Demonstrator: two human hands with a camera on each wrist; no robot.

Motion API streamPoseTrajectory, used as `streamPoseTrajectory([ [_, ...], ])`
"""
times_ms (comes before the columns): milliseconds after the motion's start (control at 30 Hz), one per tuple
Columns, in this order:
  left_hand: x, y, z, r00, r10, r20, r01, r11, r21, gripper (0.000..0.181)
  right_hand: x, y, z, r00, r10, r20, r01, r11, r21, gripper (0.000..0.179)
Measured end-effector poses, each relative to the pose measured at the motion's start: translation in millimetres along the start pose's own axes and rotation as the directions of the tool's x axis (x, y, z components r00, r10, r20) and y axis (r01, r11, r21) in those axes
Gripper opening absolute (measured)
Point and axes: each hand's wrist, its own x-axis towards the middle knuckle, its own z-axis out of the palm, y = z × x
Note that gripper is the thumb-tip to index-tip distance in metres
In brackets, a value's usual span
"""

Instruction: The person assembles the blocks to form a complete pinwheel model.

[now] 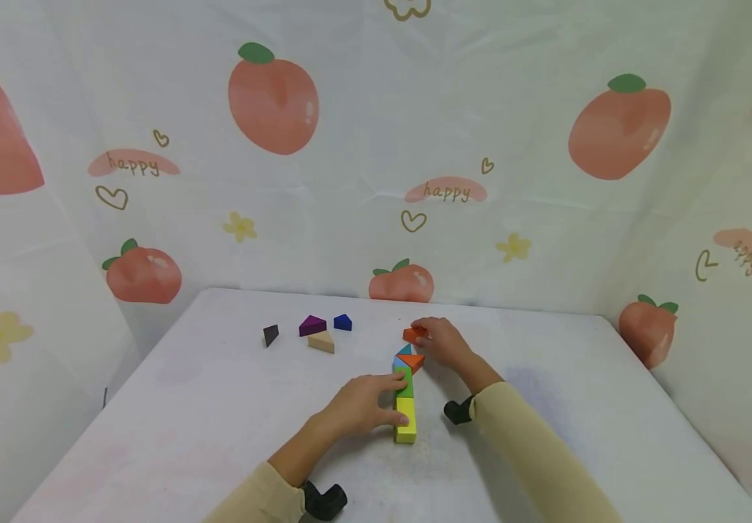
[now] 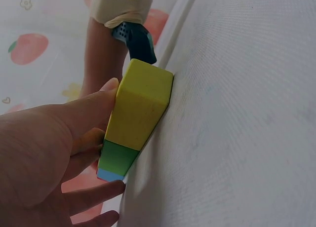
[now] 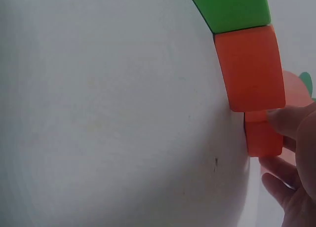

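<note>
While four loose blocks lie well apart toward the far left, namely a dark one [image 1: 271, 335], a purple one [image 1: 312, 325], a beige one [image 1: 321, 341] and a blue one [image 1: 343, 322], the left hand [image 1: 357, 404] rests against a row from its left side. Its fingers are spread and loosely extended, the thumb touching the yellow block [image 1: 405, 423] and a fingertip on the green block [image 1: 405, 385]; it grips neither. The row's long axis runs away from the person: yellow, green, then a light blue piece [image 1: 398, 362] with an orange triangle [image 1: 413, 360] on its right, and a teal triangle [image 1: 405, 349] farther on. Just past that far end is the orange block [image 1: 410, 335], pinched by the right hand [image 1: 444, 341], thumb and fingers closed on it. What matters most, I judge, is this narrow offset; whether block and teal triangle touch, I cannot tell. The right hand is clearly nearer.
</note>
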Motion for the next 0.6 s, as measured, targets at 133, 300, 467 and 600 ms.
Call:
streamPoseTrajectory([
  [133, 0.6, -0.7, 0.5, 1.000, 0.008, -0.001, -0.008, 1.000, 0.009, 0.069, -0.7, -1, -1, 1.000, 0.009, 0.005, -0.009, 0.999, 0.032, 0.036],
  [300, 1.3, 0.2, 0.2, 1.000, 0.026, -0.009, -0.026, 1.000, 0.011, 0.068, -3.3, 1, -5, 0.998, 0.052, -0.021, -0.049, 0.988, 0.145, 0.036],
  [467, 0.6, 1.6, -0.8, 1.000, 0.021, -0.008, -0.020, 1.000, 0.013, 0.067, -5.1, 7, -4, 0.988, 0.137, -0.074, -0.117, 0.968, 0.223, 0.034],
  [600, 0.1, 2.0, -0.9, 1.000, 0.017, -0.006, -0.017, 1.000, 0.015, 0.067, -4.5, 12, 0, 0.973, 0.210, -0.099, -0.182, 0.954, 0.237, 0.032],
])
